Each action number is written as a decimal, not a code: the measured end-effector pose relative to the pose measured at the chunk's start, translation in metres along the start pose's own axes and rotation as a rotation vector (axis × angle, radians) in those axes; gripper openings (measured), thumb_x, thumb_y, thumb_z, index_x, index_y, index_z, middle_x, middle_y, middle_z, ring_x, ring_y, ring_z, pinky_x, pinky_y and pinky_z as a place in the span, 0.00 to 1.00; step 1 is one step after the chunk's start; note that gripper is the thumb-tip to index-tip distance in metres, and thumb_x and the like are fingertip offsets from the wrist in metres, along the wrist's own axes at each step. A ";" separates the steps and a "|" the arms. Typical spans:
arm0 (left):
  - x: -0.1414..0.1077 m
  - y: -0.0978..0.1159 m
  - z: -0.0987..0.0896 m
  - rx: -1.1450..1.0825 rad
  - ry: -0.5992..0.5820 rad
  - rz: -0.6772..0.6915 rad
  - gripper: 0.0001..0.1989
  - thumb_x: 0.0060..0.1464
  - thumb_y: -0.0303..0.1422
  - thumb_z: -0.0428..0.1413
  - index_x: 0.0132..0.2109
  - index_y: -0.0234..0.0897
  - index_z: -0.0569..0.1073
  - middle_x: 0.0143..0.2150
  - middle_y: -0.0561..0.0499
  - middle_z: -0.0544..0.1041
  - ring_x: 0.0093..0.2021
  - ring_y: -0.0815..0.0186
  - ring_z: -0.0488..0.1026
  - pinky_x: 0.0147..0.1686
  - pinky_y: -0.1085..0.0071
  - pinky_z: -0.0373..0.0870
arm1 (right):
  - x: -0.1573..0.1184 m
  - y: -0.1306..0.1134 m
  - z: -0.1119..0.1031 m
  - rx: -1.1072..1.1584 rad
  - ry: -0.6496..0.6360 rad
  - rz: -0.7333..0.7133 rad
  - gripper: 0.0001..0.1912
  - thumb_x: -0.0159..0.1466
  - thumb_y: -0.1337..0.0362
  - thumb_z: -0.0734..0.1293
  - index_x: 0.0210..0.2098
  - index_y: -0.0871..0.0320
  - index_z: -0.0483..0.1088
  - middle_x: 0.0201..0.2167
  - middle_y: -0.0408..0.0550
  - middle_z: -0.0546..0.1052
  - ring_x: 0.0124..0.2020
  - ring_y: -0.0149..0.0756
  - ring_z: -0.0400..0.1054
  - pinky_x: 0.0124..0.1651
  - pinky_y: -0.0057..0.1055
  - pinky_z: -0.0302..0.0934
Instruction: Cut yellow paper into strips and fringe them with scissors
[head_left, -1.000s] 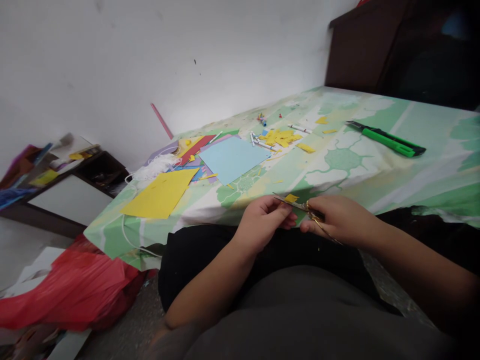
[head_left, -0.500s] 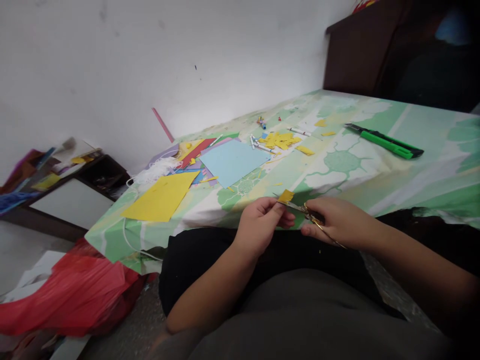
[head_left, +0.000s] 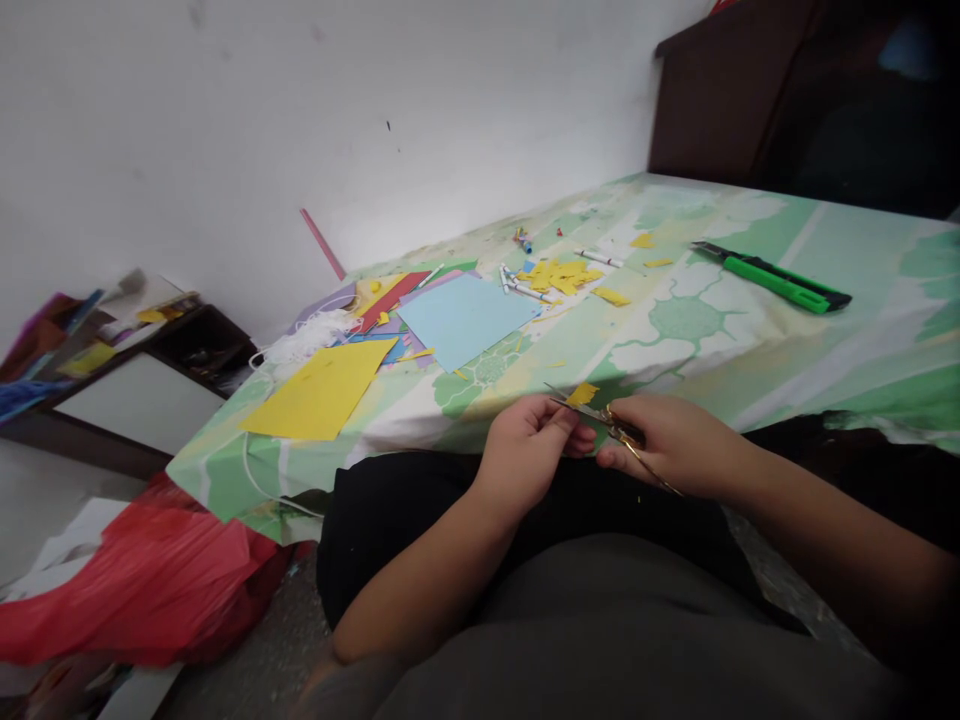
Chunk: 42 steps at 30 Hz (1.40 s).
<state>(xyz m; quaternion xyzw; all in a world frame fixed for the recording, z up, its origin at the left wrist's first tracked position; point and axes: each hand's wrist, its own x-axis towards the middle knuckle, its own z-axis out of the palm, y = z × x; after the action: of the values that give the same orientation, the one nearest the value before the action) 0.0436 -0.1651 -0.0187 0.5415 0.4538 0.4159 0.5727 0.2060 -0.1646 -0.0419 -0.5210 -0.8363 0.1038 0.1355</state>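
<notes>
Over my lap at the table's near edge, my left hand [head_left: 531, 445] pinches a small piece of yellow paper [head_left: 583, 394]. My right hand [head_left: 664, 440] is closed round the gold handles of a pair of scissors [head_left: 616, 428]. Their blades point left and are apart, with the yellow paper at them, close to my left fingertips. Beyond my hands, a heap of cut yellow paper pieces [head_left: 559, 277] lies on the table beside several white markers [head_left: 529, 291]. My left fingers partly cover the lower side of the held paper.
On the patterned tablecloth [head_left: 570, 350] lie a light blue sheet [head_left: 469, 318], a yellow sheet [head_left: 322, 390], white string [head_left: 315, 335] and a green utility knife [head_left: 780, 282]. A red plastic bag [head_left: 150, 590] is at the lower left, below a low cabinet [head_left: 150, 395].
The yellow piece has shifted slightly right against the scissors, and the blades are wider apart. My left hand has moved a little to the right. The camera view has shifted slightly.
</notes>
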 end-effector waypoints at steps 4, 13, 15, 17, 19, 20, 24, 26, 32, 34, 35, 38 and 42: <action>-0.001 0.001 0.000 -0.015 -0.002 0.003 0.07 0.46 0.30 0.52 0.24 0.31 0.67 0.20 0.53 0.72 0.20 0.74 0.69 0.25 0.75 0.69 | 0.001 0.001 0.000 -0.002 -0.005 0.003 0.21 0.54 0.45 0.55 0.24 0.58 0.61 0.20 0.45 0.67 0.21 0.30 0.56 0.22 0.25 0.42; -0.001 0.002 -0.001 -0.043 -0.034 0.013 0.07 0.45 0.32 0.53 0.27 0.31 0.69 0.21 0.52 0.72 0.22 0.73 0.70 0.27 0.74 0.69 | 0.001 0.003 -0.001 0.011 0.029 -0.022 0.21 0.54 0.45 0.55 0.21 0.58 0.60 0.18 0.45 0.66 0.20 0.29 0.55 0.21 0.25 0.42; -0.001 0.002 -0.002 -0.037 -0.047 0.015 0.06 0.45 0.32 0.53 0.28 0.32 0.69 0.21 0.52 0.72 0.22 0.73 0.70 0.26 0.75 0.69 | 0.000 0.003 -0.001 0.011 0.039 -0.025 0.21 0.54 0.46 0.56 0.21 0.58 0.59 0.19 0.45 0.66 0.20 0.29 0.55 0.22 0.25 0.42; -0.001 0.002 -0.003 -0.020 -0.052 0.016 0.06 0.45 0.32 0.53 0.27 0.31 0.69 0.21 0.52 0.72 0.22 0.73 0.69 0.25 0.76 0.68 | 0.000 0.003 -0.002 0.008 0.036 -0.023 0.20 0.54 0.46 0.56 0.21 0.58 0.59 0.18 0.44 0.66 0.20 0.28 0.55 0.22 0.25 0.42; -0.001 0.002 -0.003 -0.011 -0.047 0.016 0.07 0.45 0.32 0.53 0.26 0.31 0.69 0.21 0.51 0.73 0.21 0.73 0.69 0.24 0.76 0.68 | -0.001 0.003 -0.002 0.000 0.027 -0.019 0.20 0.54 0.46 0.56 0.21 0.58 0.58 0.18 0.43 0.65 0.20 0.28 0.54 0.22 0.25 0.42; -0.001 0.002 -0.003 -0.016 -0.040 0.019 0.07 0.45 0.31 0.53 0.25 0.31 0.68 0.21 0.52 0.73 0.21 0.74 0.69 0.24 0.76 0.68 | -0.001 0.003 -0.002 -0.005 0.023 -0.017 0.20 0.54 0.47 0.56 0.21 0.58 0.58 0.18 0.43 0.65 0.20 0.29 0.54 0.22 0.25 0.42; 0.000 0.002 -0.002 -0.054 -0.003 0.031 0.06 0.46 0.30 0.52 0.26 0.31 0.68 0.20 0.53 0.72 0.20 0.74 0.69 0.25 0.76 0.69 | -0.001 0.002 -0.003 -0.008 0.011 -0.017 0.20 0.53 0.46 0.56 0.22 0.58 0.59 0.20 0.44 0.66 0.20 0.29 0.55 0.22 0.25 0.42; 0.001 0.002 -0.002 -0.055 -0.001 0.028 0.06 0.46 0.29 0.51 0.26 0.31 0.68 0.21 0.52 0.72 0.20 0.74 0.69 0.26 0.75 0.69 | -0.001 0.001 -0.002 -0.010 0.009 -0.016 0.20 0.54 0.46 0.56 0.22 0.58 0.59 0.20 0.44 0.66 0.21 0.29 0.55 0.22 0.25 0.42; 0.001 0.000 0.000 -0.046 0.013 -0.047 0.06 0.46 0.30 0.52 0.25 0.31 0.67 0.21 0.51 0.72 0.21 0.72 0.70 0.26 0.73 0.69 | -0.001 -0.003 -0.001 -0.035 0.025 -0.005 0.20 0.53 0.46 0.57 0.22 0.57 0.59 0.20 0.45 0.66 0.21 0.30 0.54 0.22 0.26 0.42; 0.002 -0.002 0.001 -0.048 0.008 -0.054 0.06 0.46 0.30 0.53 0.26 0.31 0.67 0.21 0.51 0.73 0.21 0.72 0.70 0.26 0.73 0.69 | -0.001 -0.003 0.001 -0.037 0.032 -0.002 0.20 0.53 0.46 0.56 0.22 0.57 0.59 0.20 0.45 0.66 0.21 0.30 0.54 0.23 0.26 0.42; 0.002 -0.002 0.000 -0.049 0.002 -0.055 0.06 0.45 0.30 0.53 0.26 0.31 0.67 0.21 0.51 0.73 0.21 0.72 0.70 0.26 0.73 0.69 | -0.001 -0.003 0.001 -0.033 0.030 -0.001 0.20 0.53 0.46 0.56 0.22 0.57 0.59 0.20 0.45 0.66 0.21 0.30 0.54 0.23 0.26 0.42; 0.002 -0.002 0.000 -0.057 -0.011 -0.058 0.05 0.46 0.29 0.52 0.26 0.30 0.68 0.21 0.51 0.73 0.21 0.72 0.70 0.25 0.74 0.69 | -0.001 -0.001 0.002 -0.006 0.008 -0.002 0.21 0.54 0.45 0.55 0.22 0.58 0.59 0.21 0.46 0.67 0.22 0.31 0.55 0.23 0.26 0.42; 0.002 0.000 -0.001 -0.091 -0.022 -0.048 0.06 0.45 0.30 0.53 0.25 0.30 0.68 0.20 0.51 0.73 0.20 0.73 0.70 0.25 0.75 0.69 | 0.001 0.002 0.003 0.016 0.003 0.005 0.22 0.54 0.44 0.54 0.21 0.58 0.59 0.20 0.45 0.67 0.21 0.30 0.55 0.22 0.26 0.42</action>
<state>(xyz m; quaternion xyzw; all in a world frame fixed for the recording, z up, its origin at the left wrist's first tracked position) 0.0432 -0.1630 -0.0190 0.5086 0.4409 0.4162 0.6113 0.2061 -0.1634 -0.0447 -0.5223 -0.8339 0.1102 0.1404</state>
